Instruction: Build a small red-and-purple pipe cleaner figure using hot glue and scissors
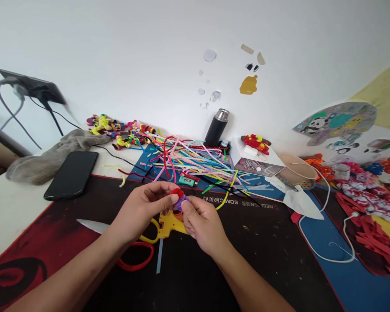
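While pinched between left hand (142, 206) and right hand (199, 221) above the desk mat's (247, 242) middle, red-and-purple pipe-cleaner piece (179, 198) could unwind if squeezed unevenly; might drop onto yellow glue gun (168, 225) just beneath.

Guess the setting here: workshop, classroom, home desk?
Likely a home craft desk against a wall. A heap of coloured pipe cleaners, finished twisted figures and a yellow glue gun lie on it, with a phone and flask alongside.
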Available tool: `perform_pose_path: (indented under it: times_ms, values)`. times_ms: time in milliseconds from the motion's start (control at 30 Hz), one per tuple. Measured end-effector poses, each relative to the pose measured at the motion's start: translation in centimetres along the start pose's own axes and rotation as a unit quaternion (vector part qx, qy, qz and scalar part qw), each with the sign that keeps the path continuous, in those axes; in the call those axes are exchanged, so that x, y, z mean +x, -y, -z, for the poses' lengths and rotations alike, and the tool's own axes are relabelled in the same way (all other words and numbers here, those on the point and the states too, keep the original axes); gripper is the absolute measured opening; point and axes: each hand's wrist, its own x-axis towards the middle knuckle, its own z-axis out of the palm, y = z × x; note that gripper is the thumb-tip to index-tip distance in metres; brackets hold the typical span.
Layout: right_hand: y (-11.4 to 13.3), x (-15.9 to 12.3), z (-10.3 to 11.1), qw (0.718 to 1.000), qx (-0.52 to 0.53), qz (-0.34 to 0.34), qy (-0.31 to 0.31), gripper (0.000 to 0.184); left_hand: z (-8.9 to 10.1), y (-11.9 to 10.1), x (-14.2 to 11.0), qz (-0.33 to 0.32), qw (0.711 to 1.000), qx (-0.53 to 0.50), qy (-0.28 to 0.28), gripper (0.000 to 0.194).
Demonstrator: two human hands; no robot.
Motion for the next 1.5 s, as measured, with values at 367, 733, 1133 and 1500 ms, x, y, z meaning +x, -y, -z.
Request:
perform_pose_path:
  times_ms: [367,733,1133,1500]
  values:
    - [0.3,0.1,0.2,1.000,-0.005,-0.013,-0.002,0.058,0.0,0.1,0.2,0.014,1.000,-0.015,-0.006,0.042]
    - [0.5,-0.1,0.0,1.000,-0.001,-0.006,0.019,0.055,0.5,0.1,0.3,-0.020,0.999,0.042,-0.014,0.050]
    - [0.1,-0.1,0.2,1.000,0.018,0.001,0.005,0.053,0.7,0.1,-0.6,-0.212,0.940,0.265,0.021,0.052]
    - [0.2,0.0,0.0,1.000,0.027,-0.005,0.007,0.057,0.7,0.2,-0.6,-0.285,0.888,0.361,0.017,0.037]
